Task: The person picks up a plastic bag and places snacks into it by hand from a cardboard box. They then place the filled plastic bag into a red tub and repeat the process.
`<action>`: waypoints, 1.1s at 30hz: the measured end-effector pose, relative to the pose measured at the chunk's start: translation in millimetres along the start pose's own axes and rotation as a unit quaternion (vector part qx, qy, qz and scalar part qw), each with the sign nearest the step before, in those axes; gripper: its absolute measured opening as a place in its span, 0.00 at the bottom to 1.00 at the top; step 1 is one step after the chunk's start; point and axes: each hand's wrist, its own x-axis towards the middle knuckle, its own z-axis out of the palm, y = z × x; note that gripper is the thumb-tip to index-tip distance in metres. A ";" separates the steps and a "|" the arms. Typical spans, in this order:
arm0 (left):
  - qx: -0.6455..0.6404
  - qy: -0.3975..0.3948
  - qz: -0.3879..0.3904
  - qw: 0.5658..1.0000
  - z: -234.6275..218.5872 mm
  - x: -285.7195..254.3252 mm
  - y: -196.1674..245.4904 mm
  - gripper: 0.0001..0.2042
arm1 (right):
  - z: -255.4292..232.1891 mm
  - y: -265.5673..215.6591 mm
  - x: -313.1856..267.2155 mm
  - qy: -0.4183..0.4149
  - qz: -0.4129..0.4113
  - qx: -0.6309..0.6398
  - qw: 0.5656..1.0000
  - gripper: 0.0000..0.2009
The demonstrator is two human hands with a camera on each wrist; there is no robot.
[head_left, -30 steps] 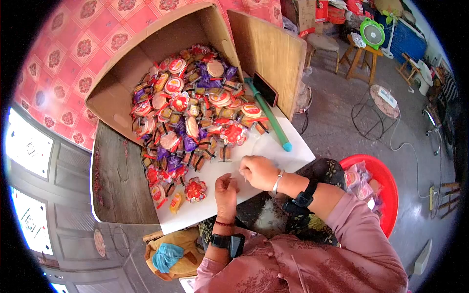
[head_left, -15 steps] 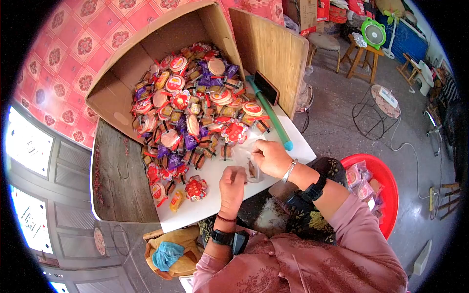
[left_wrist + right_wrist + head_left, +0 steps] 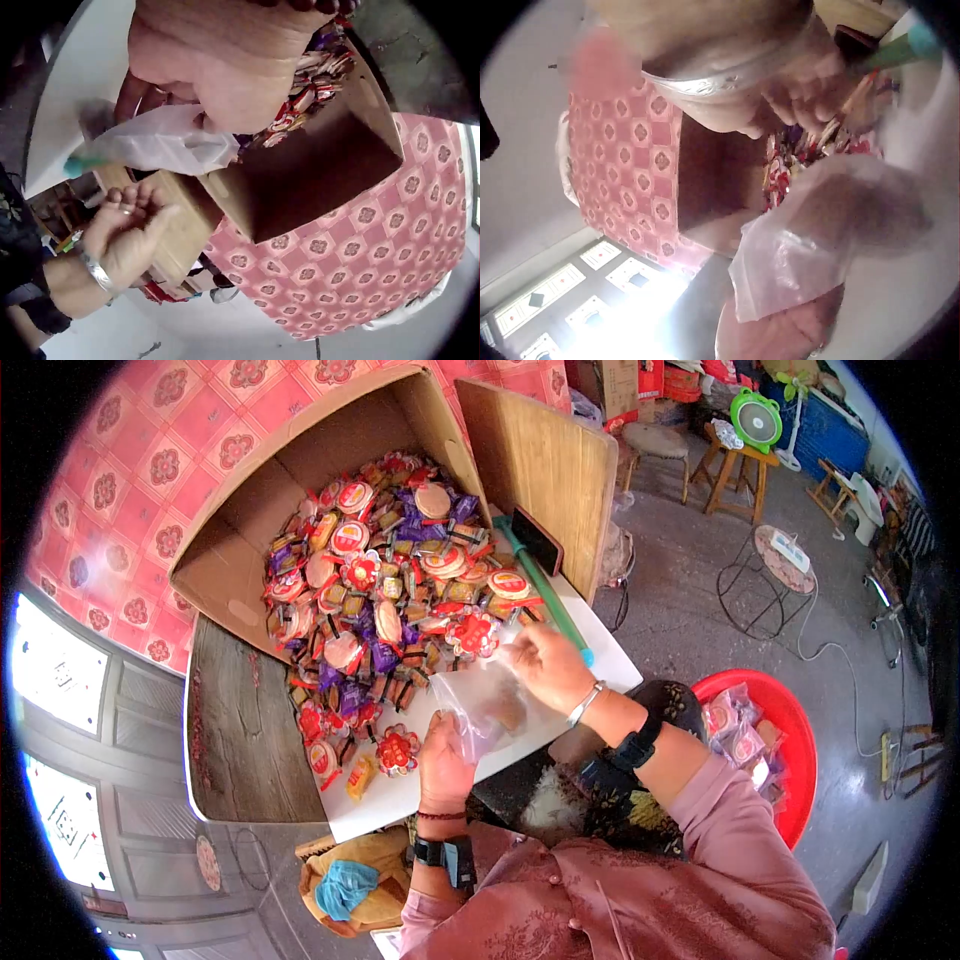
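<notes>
My left hand (image 3: 447, 765) pinches a clear plastic bag (image 3: 478, 705) at its near edge, between thumb and fingers, over the white table top (image 3: 370, 810). Something brownish shows through the bag's far end. In the left wrist view the whitish bag (image 3: 161, 142) hangs from the left hand. My right hand (image 3: 550, 670) is beside the bag's far end with its fingers loosely bent, and the left wrist view shows it apart from the bag. Just beyond the hands lies a heap of small wrapped snacks (image 3: 388, 622), spilling from a tipped cardboard box (image 3: 240, 560).
A green tube (image 3: 555, 605) and a dark phone-like slab (image 3: 537, 540) lie along the table's right side, by a wooden board (image 3: 540, 460). A red basin (image 3: 800, 780) with filled bags stands at the right. A red flower-shaped packet (image 3: 398, 750) lies near the left hand.
The bag has come up off the table and spread out between the hands. My left hand has shifted left, taking its edge; the right hand has moved slightly up.
</notes>
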 end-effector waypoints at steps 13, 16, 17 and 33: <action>0.003 -0.043 0.127 0.991 28.0 -19.9 49.9 0.23 | -5.1 -29.2 -9.8 -0.330 0.222 0.298 0.868 0.35; -0.230 -0.079 0.053 0.968 32.0 -21.2 48.3 0.24 | -7.6 -35.6 -14.6 -0.382 0.197 0.370 0.824 0.34; -0.230 -0.079 0.053 0.968 31.7 -21.2 47.3 0.24 | -7.2 -35.4 -13.6 -0.394 0.198 0.383 0.812 0.34; 0.108 0.023 0.115 0.987 45.5 -27.0 46.9 0.18 | 8.5 -22.5 -6.2 -0.174 0.178 0.444 0.860 0.22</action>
